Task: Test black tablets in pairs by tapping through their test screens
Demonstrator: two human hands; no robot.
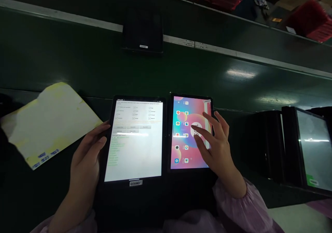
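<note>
- L hand (86, 153) at L edge of white-scrn tablet (136, 150); can't tell if clamped
- R hand (217, 145): fingers apart over pink-scrn tablet (182, 141), just R of white-scrn tablet
- yellowed sheet (52, 124) L of white-scrn tablet

The green workbench (85, 60) and tablet (135, 146) with test checklist (136, 112) suggest an electronics workshop.

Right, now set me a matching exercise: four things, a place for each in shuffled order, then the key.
Things:
1. Left hand
2. Right hand
3. Pale sheet
4. Red stacks

Places:
A. Along the top, right of centre
B. Over the colourful-screened tablet
C. Left part of the picture, marked with yellow patches
D. At the left edge of the white-screened tablet

Pairs: 1-D; 2-B; 3-C; 4-A
</note>
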